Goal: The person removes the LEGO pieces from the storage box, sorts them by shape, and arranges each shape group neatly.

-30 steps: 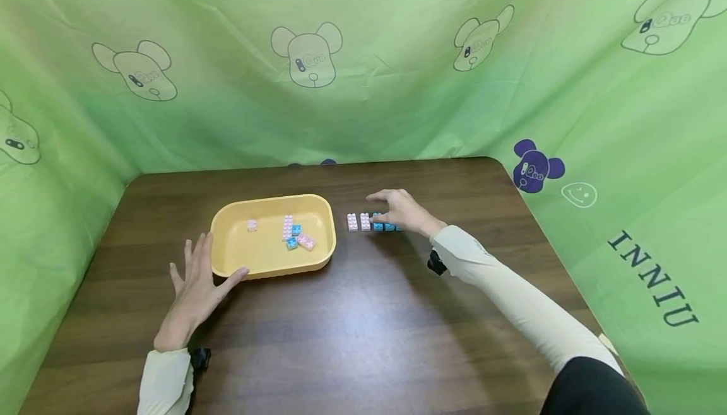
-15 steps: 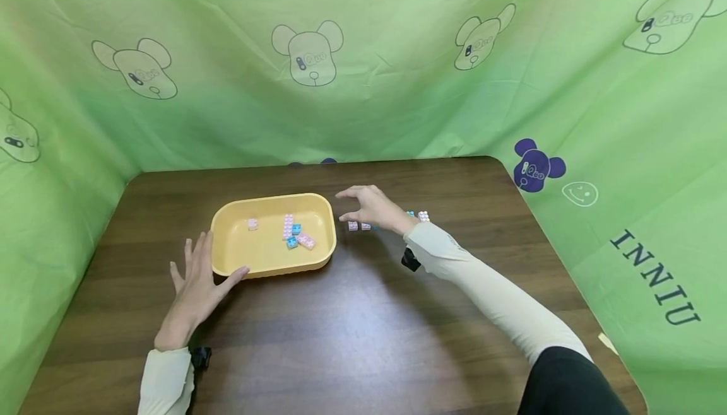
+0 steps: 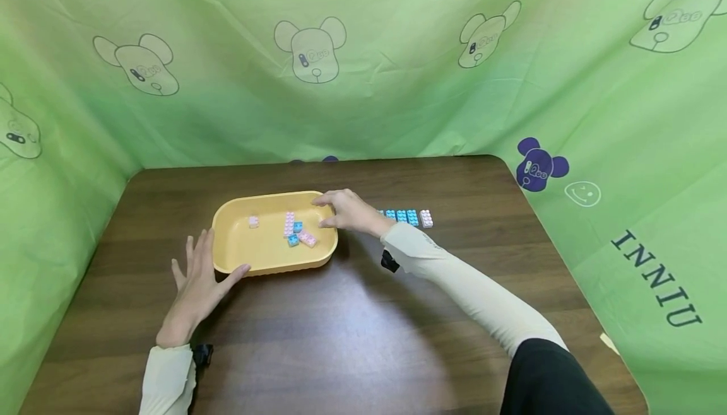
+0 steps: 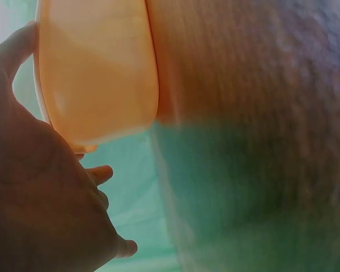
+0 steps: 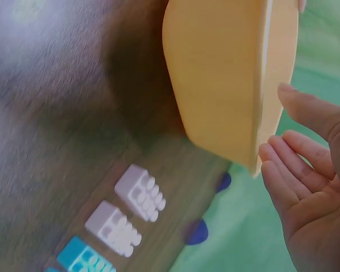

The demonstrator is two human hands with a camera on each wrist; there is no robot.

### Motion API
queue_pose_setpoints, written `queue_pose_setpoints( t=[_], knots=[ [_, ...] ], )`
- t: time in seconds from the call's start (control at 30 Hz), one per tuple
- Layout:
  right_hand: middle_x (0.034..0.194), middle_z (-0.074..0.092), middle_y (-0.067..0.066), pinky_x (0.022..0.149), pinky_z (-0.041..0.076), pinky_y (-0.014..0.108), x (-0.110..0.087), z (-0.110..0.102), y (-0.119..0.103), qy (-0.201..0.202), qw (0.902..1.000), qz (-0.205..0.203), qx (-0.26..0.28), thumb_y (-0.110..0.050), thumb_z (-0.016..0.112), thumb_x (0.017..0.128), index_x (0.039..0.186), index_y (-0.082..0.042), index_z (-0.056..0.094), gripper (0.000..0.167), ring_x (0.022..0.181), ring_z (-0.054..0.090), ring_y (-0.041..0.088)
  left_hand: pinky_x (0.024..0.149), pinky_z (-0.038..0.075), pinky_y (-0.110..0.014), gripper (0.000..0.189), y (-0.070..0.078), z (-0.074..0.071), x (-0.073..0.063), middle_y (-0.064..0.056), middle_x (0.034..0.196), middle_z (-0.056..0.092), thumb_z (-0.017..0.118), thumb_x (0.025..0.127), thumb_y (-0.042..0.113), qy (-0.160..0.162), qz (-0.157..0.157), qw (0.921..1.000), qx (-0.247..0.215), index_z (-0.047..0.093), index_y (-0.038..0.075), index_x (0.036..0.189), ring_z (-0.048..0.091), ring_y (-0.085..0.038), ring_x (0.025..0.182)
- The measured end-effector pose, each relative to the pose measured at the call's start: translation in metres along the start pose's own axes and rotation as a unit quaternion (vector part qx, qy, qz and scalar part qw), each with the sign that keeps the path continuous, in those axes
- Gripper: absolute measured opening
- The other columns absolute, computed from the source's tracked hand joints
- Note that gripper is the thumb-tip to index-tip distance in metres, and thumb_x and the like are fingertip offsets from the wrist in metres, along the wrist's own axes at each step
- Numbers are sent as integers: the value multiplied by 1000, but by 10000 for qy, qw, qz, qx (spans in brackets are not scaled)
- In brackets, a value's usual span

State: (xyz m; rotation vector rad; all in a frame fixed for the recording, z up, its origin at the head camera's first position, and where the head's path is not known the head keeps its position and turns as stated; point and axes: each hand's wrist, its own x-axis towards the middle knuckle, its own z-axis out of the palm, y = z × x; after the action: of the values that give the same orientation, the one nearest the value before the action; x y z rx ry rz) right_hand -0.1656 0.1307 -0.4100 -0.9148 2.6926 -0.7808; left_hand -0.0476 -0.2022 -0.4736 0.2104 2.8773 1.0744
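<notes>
A yellow tray (image 3: 244, 254) holds several pink and blue toy building bricks, among them a long pink brick (image 3: 289, 224) and a blue brick (image 3: 293, 239). My left hand (image 3: 195, 295) lies spread at the tray's left end, fingers along the side and thumb at the front rim. Over the right end reaches my right hand (image 3: 352, 213), thumb and fingers apart with nothing between them. In the right wrist view its fingertips (image 5: 272, 148) are right at the tray's rim. Beneath that forearm, a row of bricks on the table is partly hidden.
Blue bricks (image 3: 401, 216) and a pink brick (image 3: 426, 218) show at the row's right part. Two pale pink bricks (image 5: 140, 191) stand at its tray end in the right wrist view. A green printed cloth (image 3: 397, 106) hangs behind the brown table (image 3: 341, 339).
My right hand has moved left from above the brick row to the tray's right end, uncovering the row's right part. The left hand has stayed at the tray.
</notes>
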Motion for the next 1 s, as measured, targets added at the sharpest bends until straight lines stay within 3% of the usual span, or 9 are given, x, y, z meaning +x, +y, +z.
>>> queue_pose_setpoints(
  t=[0.33, 1.0],
  knots=[
    [138, 68, 19, 113, 47, 38, 10, 10, -9, -361, 9992, -146, -55, -8, 83, 92, 137, 5, 67, 49, 132, 63, 32, 111, -19, -80, 112, 0, 0, -1, -27, 174, -4, 66, 100, 57, 14, 16, 10000, -47, -6, 7, 170, -19, -47, 158],
    [133, 71, 15, 112, 48, 35, 17, 31, -18, -1047, 9935, -246, -372, 3, 79, 89, 130, 1, 72, 42, 128, 66, 30, 111, -19, -79, 111, -1, 0, 1, -27, 175, -2, 66, 99, 57, 78, 39, 9999, -57, -4, 7, 170, -17, -47, 158]
  ],
)
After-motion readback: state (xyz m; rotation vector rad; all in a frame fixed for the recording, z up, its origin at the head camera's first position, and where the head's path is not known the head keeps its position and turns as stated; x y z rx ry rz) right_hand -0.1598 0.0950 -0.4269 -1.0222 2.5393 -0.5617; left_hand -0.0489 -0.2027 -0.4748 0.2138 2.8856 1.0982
